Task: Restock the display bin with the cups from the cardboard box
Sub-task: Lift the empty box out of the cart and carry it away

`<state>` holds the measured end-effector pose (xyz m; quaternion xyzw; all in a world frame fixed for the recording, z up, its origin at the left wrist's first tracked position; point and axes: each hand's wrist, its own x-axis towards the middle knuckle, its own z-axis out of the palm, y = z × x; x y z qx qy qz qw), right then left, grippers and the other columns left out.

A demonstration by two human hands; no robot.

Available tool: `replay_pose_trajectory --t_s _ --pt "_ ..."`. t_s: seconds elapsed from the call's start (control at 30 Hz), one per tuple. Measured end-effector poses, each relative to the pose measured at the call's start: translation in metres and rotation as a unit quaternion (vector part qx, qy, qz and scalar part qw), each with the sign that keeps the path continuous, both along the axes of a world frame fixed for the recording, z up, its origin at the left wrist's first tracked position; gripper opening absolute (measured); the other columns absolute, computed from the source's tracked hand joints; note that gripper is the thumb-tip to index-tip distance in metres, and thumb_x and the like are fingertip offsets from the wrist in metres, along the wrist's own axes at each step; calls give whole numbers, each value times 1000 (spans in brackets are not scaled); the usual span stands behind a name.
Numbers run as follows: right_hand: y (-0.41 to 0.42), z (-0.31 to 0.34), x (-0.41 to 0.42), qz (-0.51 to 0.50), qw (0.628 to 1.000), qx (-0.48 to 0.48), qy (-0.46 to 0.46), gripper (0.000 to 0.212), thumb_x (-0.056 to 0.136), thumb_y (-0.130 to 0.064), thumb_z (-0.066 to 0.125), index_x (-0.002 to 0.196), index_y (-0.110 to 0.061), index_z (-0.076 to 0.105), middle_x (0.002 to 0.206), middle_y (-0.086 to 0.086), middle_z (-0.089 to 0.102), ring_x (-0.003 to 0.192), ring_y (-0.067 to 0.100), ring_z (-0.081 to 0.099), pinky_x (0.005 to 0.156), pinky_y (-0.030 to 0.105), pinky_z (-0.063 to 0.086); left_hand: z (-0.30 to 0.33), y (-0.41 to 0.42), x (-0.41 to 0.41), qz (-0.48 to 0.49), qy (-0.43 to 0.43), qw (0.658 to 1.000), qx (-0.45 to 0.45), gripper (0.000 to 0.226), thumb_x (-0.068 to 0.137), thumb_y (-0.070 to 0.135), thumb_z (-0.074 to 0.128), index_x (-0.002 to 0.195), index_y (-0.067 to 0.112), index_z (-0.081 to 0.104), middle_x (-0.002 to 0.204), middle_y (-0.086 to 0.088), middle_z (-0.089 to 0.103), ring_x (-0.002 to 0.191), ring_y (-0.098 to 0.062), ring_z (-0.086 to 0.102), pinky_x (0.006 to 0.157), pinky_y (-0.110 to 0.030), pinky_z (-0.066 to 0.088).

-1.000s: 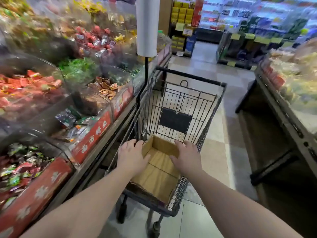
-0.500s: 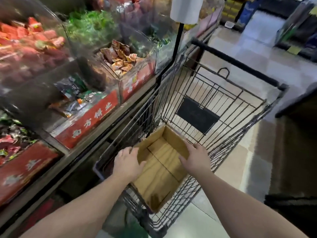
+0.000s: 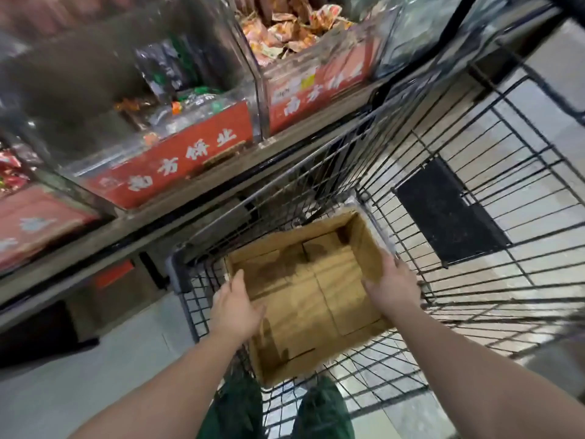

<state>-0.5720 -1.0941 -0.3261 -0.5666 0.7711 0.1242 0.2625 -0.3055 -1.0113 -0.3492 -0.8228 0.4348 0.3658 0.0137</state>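
Head view, looking steeply down: a cardboard box [image 3: 311,299] is sitting open-topped in the near end of a black wire shopping cart [image 3: 474,217], its bare brown floor and bottom flaps showing, nothing visible lying inside it. The person's left hand [image 3: 235,307] is resting on the box's left wall, fingers together and curling over the rim, thumb reaching inward over the box floor; it is gripping that wall. The right hand [image 3: 392,286] is pressing against the box's right wall, fingers loosely spread and wrapped over the edge, taking hold of that side. Both bare forearms are reaching in from the bottom of the frame toward the box. Below the box, through the cart mesh, two dark green trouser legs [image 3: 319,410] are showing. A flat black panel [image 3: 443,210] is hanging on the cart's wire wall to the right of the box. To the left of the box and beyond the cart's side, a shelf is carrying clear display bins [image 3: 177,99] with red front labels [image 3: 177,160] bearing white characters; the bin nearest the box is holding dark and green wrapped packets, and the next bin [image 3: 316,58] farther along is holding orange-and-red packets [image 3: 285,33]. No cups can be made out; the picture is motion-blurred. Grey floor tiles [image 3: 95,375] are lying left of the box, under the shelf.
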Motion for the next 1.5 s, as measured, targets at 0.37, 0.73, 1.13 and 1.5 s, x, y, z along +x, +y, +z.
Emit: replay_pose_trajectory --t_s 0.37,0.73,1.13,1.5 --pt "-64 -91 -52 -11 990 113 -86 91 81 -35 71 151 -30 12 142 14 47 125 36 51 102 46 45 -60 0 -31 325 34 945 9 100 72 31 81 147 26 15 143 -14 42 129 -33 43 100 -42 44" --pt "-67 -89 -38 -12 990 84 -111 77 86 -24 64 149 -21 19 132 14 56 113 35 58 85 39 52 -48 -3 -40 405 143 903 -13 103 72 15 82 144 38 12 145 -11 40 128 -34 45 103 -54 42" --pt "-34 68 -24 -9 992 -96 -83 77 77 -32 64 140 -37 20 126 13 51 111 39 55 92 56 49 81 28 -33 310 114 938 -106 102 80 32 71 149 37 -4 148 -12 35 119 -31 50 79 -33 43" --pt "54 215 17 -13 965 -254 -58 74 79 -27 62 142 -32 24 125 18 53 114 41 53 95 56 46 217 102 21 258 45 941 -213 102 76 46 69 147 42 -4 146 -19 28 127 -39 39 101 -49 42"
